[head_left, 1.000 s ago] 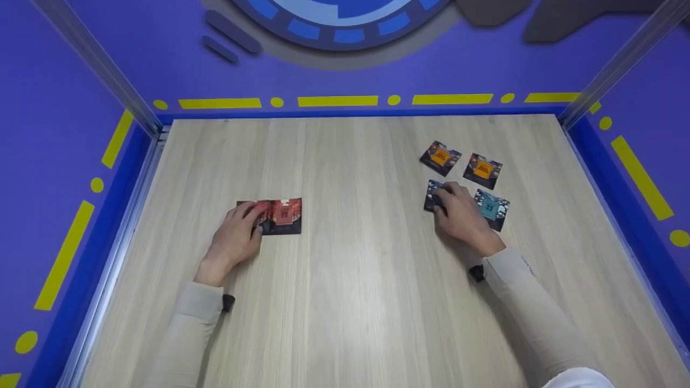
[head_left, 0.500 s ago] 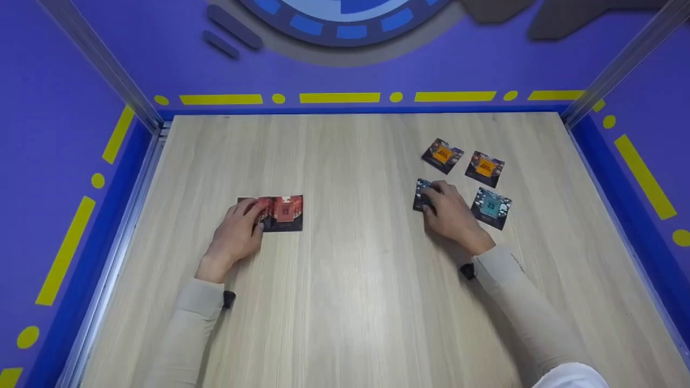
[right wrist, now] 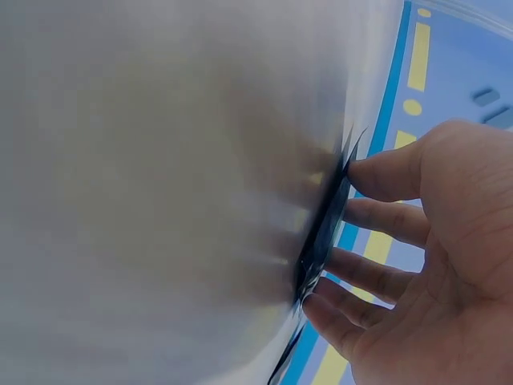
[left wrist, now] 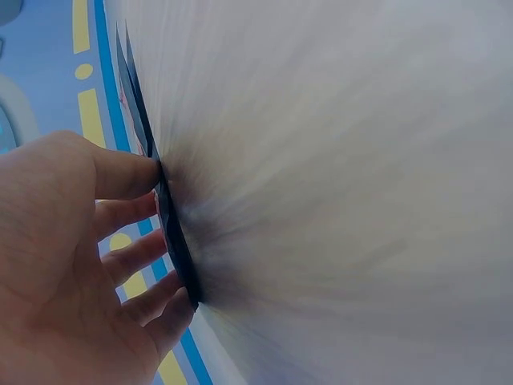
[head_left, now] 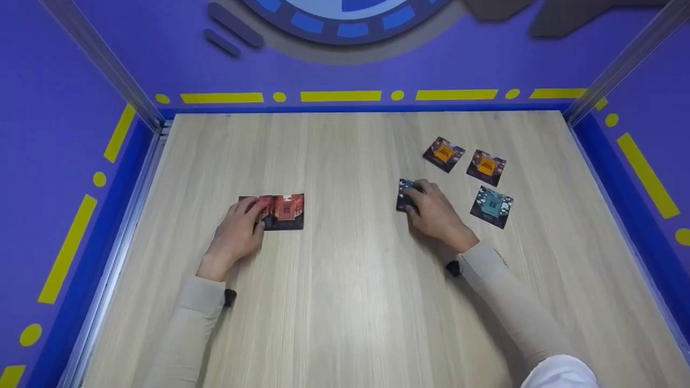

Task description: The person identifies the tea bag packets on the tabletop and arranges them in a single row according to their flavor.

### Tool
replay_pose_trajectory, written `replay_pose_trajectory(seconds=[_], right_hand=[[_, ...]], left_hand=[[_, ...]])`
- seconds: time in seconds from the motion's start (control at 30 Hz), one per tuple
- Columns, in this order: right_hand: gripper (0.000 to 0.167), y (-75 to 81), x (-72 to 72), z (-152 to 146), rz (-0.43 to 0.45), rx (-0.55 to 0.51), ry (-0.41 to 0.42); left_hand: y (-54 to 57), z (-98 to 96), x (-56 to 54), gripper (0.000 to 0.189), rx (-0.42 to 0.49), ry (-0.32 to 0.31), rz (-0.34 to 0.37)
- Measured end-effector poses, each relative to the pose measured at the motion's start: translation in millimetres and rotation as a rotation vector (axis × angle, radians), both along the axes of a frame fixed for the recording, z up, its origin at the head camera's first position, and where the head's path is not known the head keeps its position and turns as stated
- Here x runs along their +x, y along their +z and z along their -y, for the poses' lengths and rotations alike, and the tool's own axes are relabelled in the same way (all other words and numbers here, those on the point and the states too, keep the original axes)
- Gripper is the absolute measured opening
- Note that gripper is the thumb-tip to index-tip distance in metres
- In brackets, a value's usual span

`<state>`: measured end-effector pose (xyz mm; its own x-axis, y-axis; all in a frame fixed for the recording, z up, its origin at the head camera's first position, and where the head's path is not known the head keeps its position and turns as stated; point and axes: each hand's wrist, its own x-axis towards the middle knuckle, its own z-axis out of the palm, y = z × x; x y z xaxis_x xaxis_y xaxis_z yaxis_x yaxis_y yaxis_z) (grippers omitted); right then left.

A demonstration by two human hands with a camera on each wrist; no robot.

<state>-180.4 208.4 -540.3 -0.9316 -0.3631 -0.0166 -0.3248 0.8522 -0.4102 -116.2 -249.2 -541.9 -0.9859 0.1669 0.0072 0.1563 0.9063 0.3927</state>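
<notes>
Two red-and-black square sachets lie side by side at the left of the table. My left hand (head_left: 237, 230) rests on the left red sachet (head_left: 265, 215), fingertips and thumb on its top, covering most of it. The other red sachet (head_left: 288, 211) shows fully beside the fingers. Right of the table's middle, my right hand (head_left: 437, 214) presses a dark sachet with a teal and white pattern (head_left: 403, 195), its fingers and thumb spread over the face. In the right wrist view that dark sachet (right wrist: 321, 241) appears nearly edge-on under the fingertips.
Two orange-labelled sachets, one (head_left: 444, 154) left of the other (head_left: 486, 167), lie at the back right. A teal sachet (head_left: 491, 206) lies right of my right hand. Blue panels (head_left: 345, 75) with yellow marks wall in the wooden table (head_left: 345, 302) at back and sides.
My right hand has slid the dark patterned sachet left along the table, away from the teal one. The left hand has kept its place on the red sachet.
</notes>
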Motion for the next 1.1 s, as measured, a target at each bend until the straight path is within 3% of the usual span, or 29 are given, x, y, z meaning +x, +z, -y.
replay_pose_trajectory(seconds=[0.57,1.1], right_hand=[[0.042,0.5,0.6,44.9,-0.071,0.035,0.102],[0.042,0.1,5.9,83.9,-0.062,0.078,0.161]], left_hand=[[0.9,-1.0,-2.0,0.051,-0.016,0.003,0.012],[0.4,-1.1,-1.2,0.052,-0.017,0.009,0.021]])
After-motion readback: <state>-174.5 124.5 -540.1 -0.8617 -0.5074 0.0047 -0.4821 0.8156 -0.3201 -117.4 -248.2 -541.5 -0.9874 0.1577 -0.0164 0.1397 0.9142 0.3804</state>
